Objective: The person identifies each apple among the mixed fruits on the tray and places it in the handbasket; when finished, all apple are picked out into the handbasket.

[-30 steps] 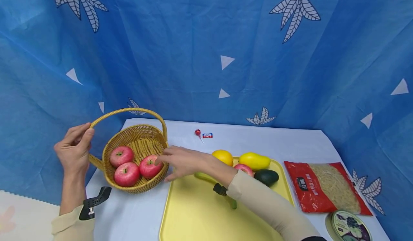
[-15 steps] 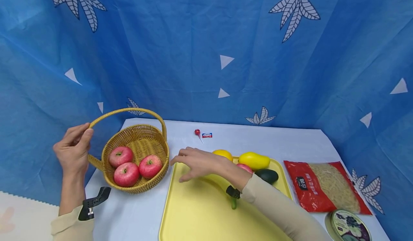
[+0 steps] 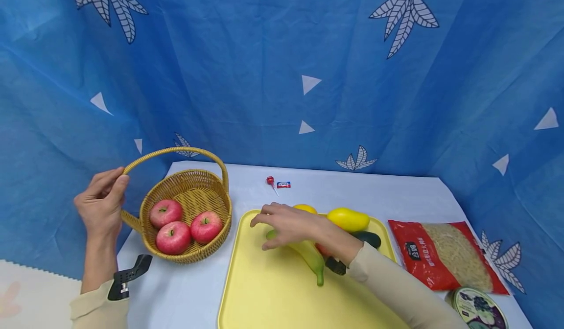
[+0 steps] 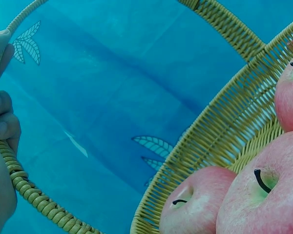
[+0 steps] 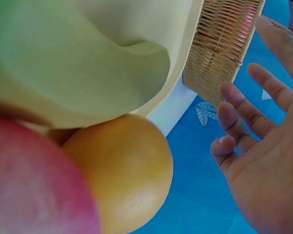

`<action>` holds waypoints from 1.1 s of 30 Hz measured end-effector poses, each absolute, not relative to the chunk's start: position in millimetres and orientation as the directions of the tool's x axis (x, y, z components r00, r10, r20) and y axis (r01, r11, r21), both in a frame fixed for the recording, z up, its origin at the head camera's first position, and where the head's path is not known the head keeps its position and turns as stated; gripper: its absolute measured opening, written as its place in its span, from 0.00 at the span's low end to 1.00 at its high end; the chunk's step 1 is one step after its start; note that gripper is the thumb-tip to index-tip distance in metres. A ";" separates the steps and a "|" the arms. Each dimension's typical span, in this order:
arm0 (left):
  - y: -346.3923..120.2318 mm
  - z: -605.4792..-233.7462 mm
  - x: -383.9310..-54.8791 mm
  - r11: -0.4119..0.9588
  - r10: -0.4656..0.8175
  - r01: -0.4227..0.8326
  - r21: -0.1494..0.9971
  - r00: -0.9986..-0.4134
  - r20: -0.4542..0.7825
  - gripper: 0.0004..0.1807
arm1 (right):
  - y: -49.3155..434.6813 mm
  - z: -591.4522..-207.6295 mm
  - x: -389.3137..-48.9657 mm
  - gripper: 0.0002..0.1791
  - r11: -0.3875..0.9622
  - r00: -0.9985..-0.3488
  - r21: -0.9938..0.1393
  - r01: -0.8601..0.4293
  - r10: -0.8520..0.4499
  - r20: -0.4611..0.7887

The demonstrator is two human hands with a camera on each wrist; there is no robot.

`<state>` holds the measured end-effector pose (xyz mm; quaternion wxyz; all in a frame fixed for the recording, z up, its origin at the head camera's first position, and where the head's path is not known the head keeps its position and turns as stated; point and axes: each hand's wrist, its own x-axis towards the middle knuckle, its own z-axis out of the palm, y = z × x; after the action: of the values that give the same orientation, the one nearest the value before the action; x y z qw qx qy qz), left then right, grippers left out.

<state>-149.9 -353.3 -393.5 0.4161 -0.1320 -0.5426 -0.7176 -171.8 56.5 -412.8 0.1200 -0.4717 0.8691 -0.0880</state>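
My left hand (image 3: 100, 201) grips the arched handle (image 3: 176, 150) of a wicker basket (image 3: 200, 179), which looks tilted toward me. Three red apples (image 3: 174, 237) lie in the basket; the left wrist view shows them close up (image 4: 263, 190). My right hand (image 3: 286, 223) hovers over the yellow tray (image 3: 269, 290) with loosely spread fingers and nothing in them. Below it lies a banana (image 3: 312, 258), partly covered by the hand. In the right wrist view the open palm (image 5: 268, 170) faces an orange-yellow round fruit (image 5: 127, 170), a pink-red apple (image 5: 34, 180) and the banana (image 5: 88, 83).
A yellow mango (image 3: 348, 219) and a dark green avocado (image 3: 369, 238) sit at the tray's back right. Right of the tray are a red bag of pasta (image 3: 447, 255) and a round tin (image 3: 480, 309). A lollipop (image 3: 270, 181) and a small wrapped sweet (image 3: 284, 185) lie behind.
My right hand has moved right, away from the right-hand apple in the basket, to above the banana on the tray. The left hand and basket have stayed put.
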 end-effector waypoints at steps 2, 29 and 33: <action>-353.3 -393.6 -150.1 -0.064 -0.454 0.740 0.670 -0.620 0.640 0.14 | 61.1 -413.0 -171.2 0.32 0.547 -0.534 -0.264 -0.794 -0.836 -0.127; -354.0 -394.5 -150.8 -0.046 -0.463 0.736 0.675 -0.615 0.638 0.14 | 136.1 -414.3 -155.0 0.32 0.606 -0.599 -0.273 -0.747 -0.792 -0.119; -354.1 -394.8 -151.3 -0.049 -0.460 0.741 0.669 -0.611 0.644 0.14 | 145.4 -412.6 -152.8 0.32 0.651 -0.639 -0.279 -0.705 -0.755 -0.148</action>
<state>-151.3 -354.1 -394.8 0.4215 -0.1288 -0.5458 -0.7126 -152.8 145.4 -412.6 0.1264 -0.4057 0.8999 -0.0983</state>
